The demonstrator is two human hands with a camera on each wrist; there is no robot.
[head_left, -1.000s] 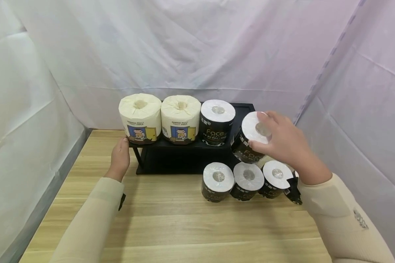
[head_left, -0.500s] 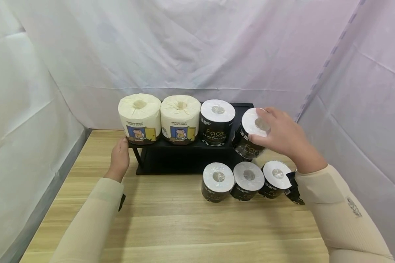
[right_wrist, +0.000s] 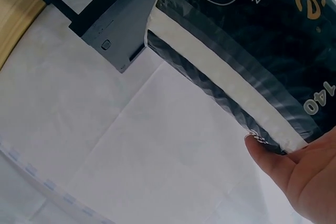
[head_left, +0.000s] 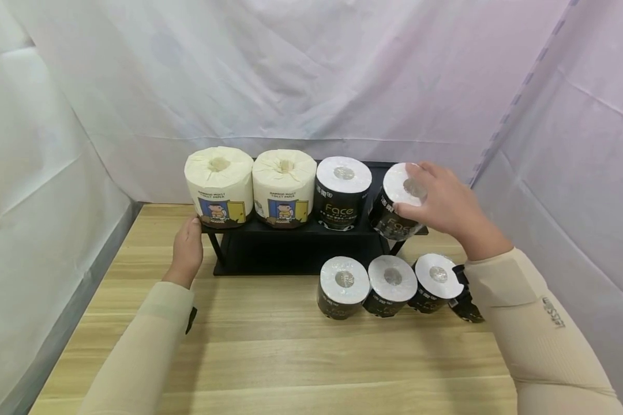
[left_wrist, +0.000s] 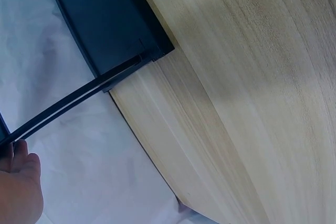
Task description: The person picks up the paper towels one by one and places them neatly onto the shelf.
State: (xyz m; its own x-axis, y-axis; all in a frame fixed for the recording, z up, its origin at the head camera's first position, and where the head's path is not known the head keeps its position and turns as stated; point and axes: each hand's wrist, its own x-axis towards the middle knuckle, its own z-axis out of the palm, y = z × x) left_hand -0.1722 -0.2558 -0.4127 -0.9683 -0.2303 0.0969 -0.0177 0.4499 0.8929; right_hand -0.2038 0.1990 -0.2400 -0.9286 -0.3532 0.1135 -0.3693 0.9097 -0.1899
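My right hand [head_left: 449,202] grips a black-wrapped toilet paper roll [head_left: 388,222] by its white top. The roll leans a little over the right end of the black two-tier shelf [head_left: 296,253], and in the right wrist view its dark wrapper [right_wrist: 226,45] overlaps the shelf's corner. At the shelf's left end, my left hand [head_left: 188,251] holds the edge of the upper tier. The left wrist view shows its fingers [left_wrist: 21,158] curled at that corner. Two cream-wrapped rolls [head_left: 220,173] [head_left: 284,173] and one black-wrapped roll [head_left: 341,204] stand upright on the upper tier.
Three black-wrapped rolls [head_left: 344,282] [head_left: 391,279] [head_left: 436,276] stand in a row on the wooden table [head_left: 270,357], in front of the shelf's right part. Beside them, a black object [head_left: 467,300] is partly hidden by my right sleeve. White cloth walls [head_left: 311,75] enclose the back and sides.
My right hand has moved the held roll back and up in the view, closer over the shelf's right end. The roll now tilts less. My left hand stays at the shelf's left edge.
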